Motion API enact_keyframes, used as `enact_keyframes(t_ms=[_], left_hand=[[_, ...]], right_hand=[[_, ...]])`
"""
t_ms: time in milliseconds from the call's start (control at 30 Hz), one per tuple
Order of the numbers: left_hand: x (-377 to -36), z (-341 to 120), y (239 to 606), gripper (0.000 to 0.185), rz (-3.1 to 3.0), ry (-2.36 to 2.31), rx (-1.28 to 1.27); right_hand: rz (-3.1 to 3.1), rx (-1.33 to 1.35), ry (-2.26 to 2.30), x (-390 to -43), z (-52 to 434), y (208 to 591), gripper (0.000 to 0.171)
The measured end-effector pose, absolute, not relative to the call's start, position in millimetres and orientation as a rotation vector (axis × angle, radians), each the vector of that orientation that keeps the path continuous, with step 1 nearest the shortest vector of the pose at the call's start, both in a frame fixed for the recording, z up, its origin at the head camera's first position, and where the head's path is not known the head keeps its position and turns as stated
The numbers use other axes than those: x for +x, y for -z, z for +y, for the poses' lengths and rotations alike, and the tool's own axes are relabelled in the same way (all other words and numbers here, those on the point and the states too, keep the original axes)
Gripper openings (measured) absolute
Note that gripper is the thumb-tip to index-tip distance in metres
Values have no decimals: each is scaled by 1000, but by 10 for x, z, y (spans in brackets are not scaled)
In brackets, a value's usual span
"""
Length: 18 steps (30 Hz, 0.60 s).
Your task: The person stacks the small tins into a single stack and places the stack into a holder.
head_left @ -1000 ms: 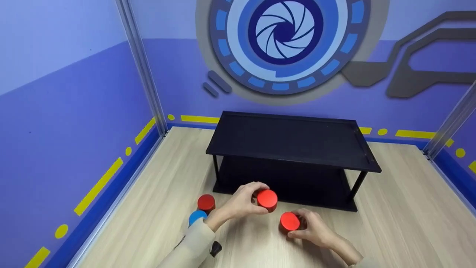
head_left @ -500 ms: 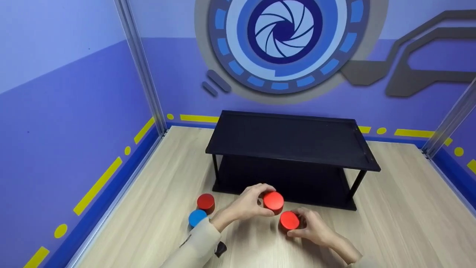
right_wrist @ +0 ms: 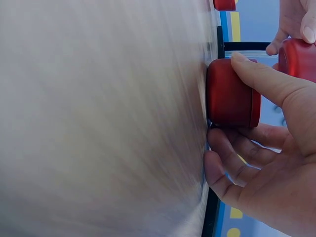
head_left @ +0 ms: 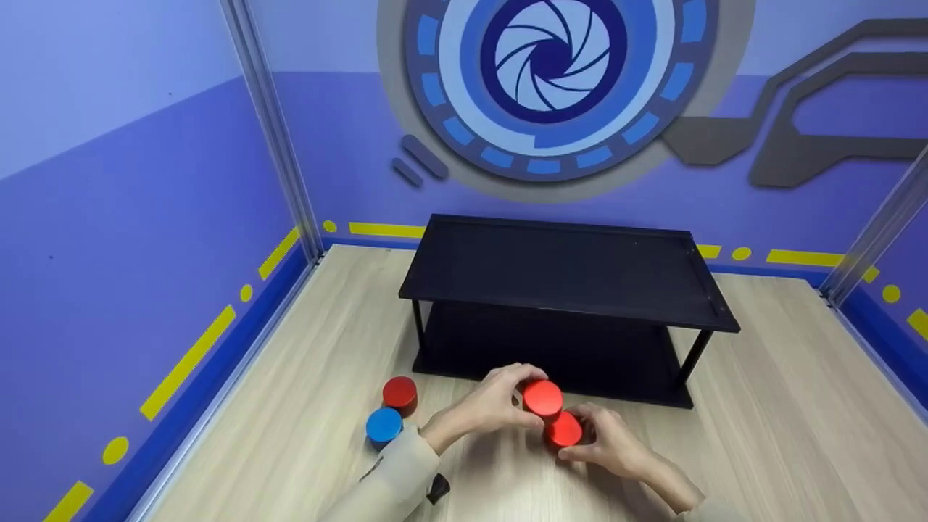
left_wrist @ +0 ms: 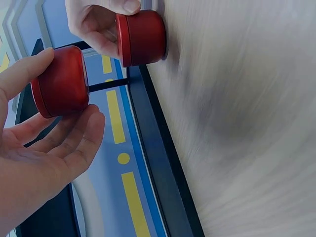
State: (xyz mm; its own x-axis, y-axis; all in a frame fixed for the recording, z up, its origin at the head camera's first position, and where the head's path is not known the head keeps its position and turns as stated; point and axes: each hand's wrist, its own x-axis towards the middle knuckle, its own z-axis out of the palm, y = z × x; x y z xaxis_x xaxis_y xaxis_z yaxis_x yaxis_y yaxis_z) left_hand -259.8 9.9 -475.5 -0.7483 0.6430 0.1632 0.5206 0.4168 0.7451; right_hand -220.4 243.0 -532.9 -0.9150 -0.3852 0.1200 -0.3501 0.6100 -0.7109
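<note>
My left hand [head_left: 496,402] grips a small red round tin [head_left: 543,397] between thumb and fingers, held up off the table. Just below and to its right, a second red tin [head_left: 564,433] stands upright on the table with my right hand [head_left: 612,444] holding its sides. In the head view the raised tin partly overlaps the standing one. The left wrist view shows a gap between the raised tin [left_wrist: 64,81] and the standing tin [left_wrist: 143,38]. Thumb and fingers lie on opposite sides of the standing tin [right_wrist: 232,94] in the right wrist view.
A black two-tier shelf [head_left: 565,272] stands behind the hands. Left of my left forearm are a darker red tin [head_left: 400,394] and a blue tin [head_left: 383,426], side by side on the wooden table [head_left: 312,406]. Blue panel walls [head_left: 145,239] enclose the table's sides and back.
My left hand has carried its red tin rightward and slightly toward me, closer to the other tin. The right hand and its tin have stayed in place.
</note>
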Motion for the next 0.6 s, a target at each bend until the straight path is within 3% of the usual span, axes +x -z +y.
enact_keyframes(t_ms=[600], left_hand=[[-2555, 233, 4840, 54, 2537, -1124, 1051]], right_hand=[[2775, -676, 1220, -2197, 2437, 5333, 48]])
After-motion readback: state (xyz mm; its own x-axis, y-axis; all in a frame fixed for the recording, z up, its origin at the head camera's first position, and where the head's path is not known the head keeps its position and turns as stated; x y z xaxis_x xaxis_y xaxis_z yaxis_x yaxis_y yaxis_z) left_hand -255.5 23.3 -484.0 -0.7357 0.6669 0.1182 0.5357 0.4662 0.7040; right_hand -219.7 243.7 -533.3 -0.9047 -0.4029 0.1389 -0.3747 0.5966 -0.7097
